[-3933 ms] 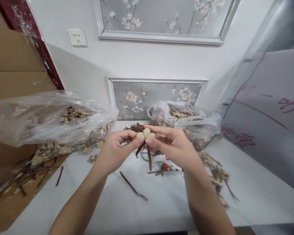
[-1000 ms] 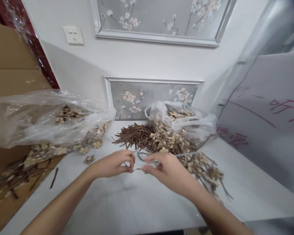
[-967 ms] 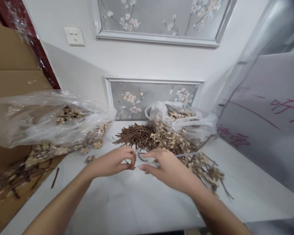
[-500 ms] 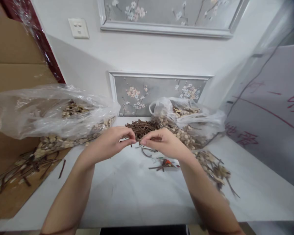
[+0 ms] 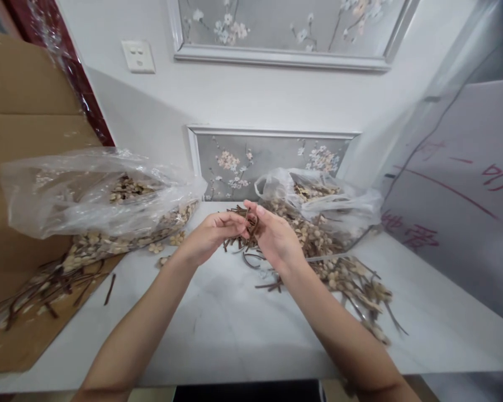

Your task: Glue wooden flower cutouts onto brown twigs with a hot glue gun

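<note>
My left hand (image 5: 218, 233) pinches a thin brown twig (image 5: 247, 214) between thumb and fingertips. Facing it and almost touching, my right hand (image 5: 274, 234) has its fingers loosely bent, pointing up and to the left. Brown twig pieces (image 5: 255, 228) lie against its inner side, and its grip is partly hidden. Behind both hands is a pile of brown twigs (image 5: 235, 243), largely covered by them. Pale dried flower-like pieces (image 5: 156, 247) lie on the table left of my left hand.
Clear plastic bags with pale dried pieces stand at left (image 5: 96, 195) and right (image 5: 339, 204). More pieces and stems (image 5: 360, 287) spill across the white table (image 5: 226, 329) at right. Cardboard (image 5: 25, 340) with scattered twigs lies at left, and a framed flower panel (image 5: 272, 162) is behind.
My hands have come closer together and risen a little, the right one turning its fingers upward. Pale pieces now show beside my left hand. The view has shifted slightly.
</note>
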`<state>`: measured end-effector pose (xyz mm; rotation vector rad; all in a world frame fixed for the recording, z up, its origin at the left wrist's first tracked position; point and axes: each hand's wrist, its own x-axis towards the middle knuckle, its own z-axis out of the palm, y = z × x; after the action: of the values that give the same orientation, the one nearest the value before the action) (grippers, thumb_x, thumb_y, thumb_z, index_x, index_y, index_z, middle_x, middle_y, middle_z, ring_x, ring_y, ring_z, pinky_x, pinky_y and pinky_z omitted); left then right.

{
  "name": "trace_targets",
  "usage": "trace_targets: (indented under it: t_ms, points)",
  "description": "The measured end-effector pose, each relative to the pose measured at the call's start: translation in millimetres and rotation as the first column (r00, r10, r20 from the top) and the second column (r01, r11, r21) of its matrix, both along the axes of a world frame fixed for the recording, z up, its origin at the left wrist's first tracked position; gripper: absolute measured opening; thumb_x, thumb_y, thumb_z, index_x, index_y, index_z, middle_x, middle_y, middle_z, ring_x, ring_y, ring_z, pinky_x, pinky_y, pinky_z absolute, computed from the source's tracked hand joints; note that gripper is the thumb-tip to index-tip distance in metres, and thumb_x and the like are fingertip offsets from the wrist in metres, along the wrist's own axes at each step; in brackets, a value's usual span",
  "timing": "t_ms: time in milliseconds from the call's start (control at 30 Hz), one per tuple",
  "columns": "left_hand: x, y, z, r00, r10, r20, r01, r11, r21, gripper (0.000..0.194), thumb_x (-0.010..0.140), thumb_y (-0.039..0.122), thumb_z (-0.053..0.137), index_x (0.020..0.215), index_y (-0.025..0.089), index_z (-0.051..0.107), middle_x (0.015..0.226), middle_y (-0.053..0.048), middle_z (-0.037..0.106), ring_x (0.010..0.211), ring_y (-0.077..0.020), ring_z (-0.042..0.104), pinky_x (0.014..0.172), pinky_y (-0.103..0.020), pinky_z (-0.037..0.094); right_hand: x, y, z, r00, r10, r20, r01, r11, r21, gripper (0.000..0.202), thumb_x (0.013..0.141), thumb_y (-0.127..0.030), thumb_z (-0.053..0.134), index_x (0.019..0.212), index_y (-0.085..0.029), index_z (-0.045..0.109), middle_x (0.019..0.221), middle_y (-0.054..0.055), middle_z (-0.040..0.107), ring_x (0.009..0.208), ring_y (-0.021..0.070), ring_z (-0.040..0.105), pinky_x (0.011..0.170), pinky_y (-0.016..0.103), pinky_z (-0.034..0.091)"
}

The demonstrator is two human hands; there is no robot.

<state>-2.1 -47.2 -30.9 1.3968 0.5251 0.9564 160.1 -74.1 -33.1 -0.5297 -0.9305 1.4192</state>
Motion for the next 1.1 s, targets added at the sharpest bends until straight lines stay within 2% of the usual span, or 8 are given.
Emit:
trace_targets:
  t_ms: [167, 233, 300, 433, 633, 833, 1000, 1100]
  points:
    - [5.0, -0.7, -4.3, 0.998, 0.029, -0.051, -0.027, 0.999, 0.04, 0.019, 0.078, 0.032, 0.075, 0.085, 0.014, 0.071, 0.072, -0.003, 0.065, 0.072, -0.0144, 0.059, 0.073, -0.026, 0.044, 5.1, 5.4, 0.2, 0.998, -0.022, -0.062, 0.023, 1.0, 0.018, 0.018, 0.071, -0.037, 0.08, 0.083, -0.024, 0.077, 0.093, 0.0, 0.074, 0.078, 0.0156, 0.063, 0.07, 0.028, 0.049]
    - [7.2, -3.5, -3.0, 0.985, 0.171, -0.032, -0.166, 0.979, 0.118, 0.023, 0.082, 0.038, 0.071, 0.083, 0.015, 0.07, 0.073, -0.002, 0.064, 0.071, -0.0139, 0.058, 0.071, -0.026, 0.044, 4.9, 6.2, -0.4, 0.999, -0.019, -0.048, 0.019, 1.0, -0.009, 0.019, 0.069, -0.036, 0.081, 0.082, -0.023, 0.078, 0.09, 0.0, 0.074, 0.083, 0.0158, 0.064, 0.078, 0.028, 0.05]
    - [8.7, -7.7, -0.2, 0.948, 0.316, -0.047, -0.299, 0.929, 0.217, 0.029, 0.085, 0.043, 0.066, 0.084, 0.015, 0.07, 0.078, -0.003, 0.066, 0.075, -0.0148, 0.059, 0.073, -0.025, 0.045, 3.7, 6.3, -1.4, 1.0, -0.006, -0.02, 0.006, 1.0, -0.027, 0.02, 0.067, -0.037, 0.082, 0.081, -0.022, 0.078, 0.088, 0.001, 0.074, 0.087, 0.0161, 0.064, 0.085, 0.028, 0.048]
    - [10.2, -15.2, 5.1, 0.888, 0.425, -0.177, -0.347, 0.87, 0.35, 0.031, 0.08, 0.045, 0.071, 0.087, 0.015, 0.074, 0.085, -0.006, 0.072, 0.081, -0.0199, 0.063, 0.075, -0.028, 0.048, 1.4, 5.4, -3.5, 0.999, 0.014, 0.043, -0.014, 1.0, -0.019, 0.02, 0.069, -0.039, 0.081, 0.08, -0.022, 0.078, 0.089, 0.001, 0.074, 0.088, 0.016, 0.063, 0.085, 0.028, 0.047]
    - [7.1, -10.0, 1.2, 0.88, 0.4, -0.256, -0.282, 0.874, 0.395, 0.027, 0.079, 0.041, 0.072, 0.081, 0.014, 0.076, 0.078, -0.006, 0.073, 0.073, -0.0185, 0.062, 0.068, -0.028, 0.046, 3.5, 5.9, -4.1, 0.999, 0.031, 0.021, -0.031, 0.999, -0.012, 0.02, 0.071, -0.038, 0.08, 0.083, -0.023, 0.078, 0.092, 0.001, 0.073, 0.087, 0.0156, 0.062, 0.079, 0.027, 0.047]
    - [6.0, -6.6, -4.0, 0.907, 0.349, -0.238, -0.267, 0.91, 0.316, 0.026, 0.077, 0.04, 0.075, 0.081, 0.014, 0.078, 0.079, -0.006, 0.074, 0.071, -0.0181, 0.061, 0.065, -0.028, 0.045, 7.0, 7.4, -3.9, 0.998, 0.003, 0.058, -0.003, 1.0, 0.011, 0.014, 0.072, -0.034, 0.078, 0.079, -0.022, 0.078, 0.09, 0.002, 0.073, 0.086, 0.0158, 0.062, 0.077, 0.027, 0.046]
    - [7.1, -4.5, -5.6, 0.906, 0.367, -0.214, -0.307, 0.913, 0.267, 0.031, 0.077, 0.045, 0.074, 0.081, 0.014, 0.077, 0.077, -0.006, 0.071, 0.075, -0.0206, 0.062, 0.064, -0.029, 0.046, 5.9, 4.8, -1.6, 0.999, 0.006, 0.04, -0.006, 1.0, 0.004, 0.012, 0.07, -0.032, 0.078, 0.077, -0.022, 0.078, 0.09, 0.001, 0.073, 0.09, 0.0169, 0.063, 0.083, 0.029, 0.047]
    - [8.9, -3.6, -6.3, 0.928, 0.319, -0.194, -0.277, 0.936, 0.218, 0.028, 0.07, 0.039, 0.08, 0.083, 0.015, 0.076, 0.08, -0.005, 0.071, 0.076, -0.0197, 0.062, 0.065, -0.028, 0.047, 5.0, 4.4, -1.3, 0.999, -0.005, 0.032, 0.006, 1.0, -0.006, 0.013, 0.068, -0.031, 0.08, 0.078, -0.022, 0.078, 0.09, 0.002, 0.074, 0.091, 0.0172, 0.063, 0.083, 0.029, 0.047]
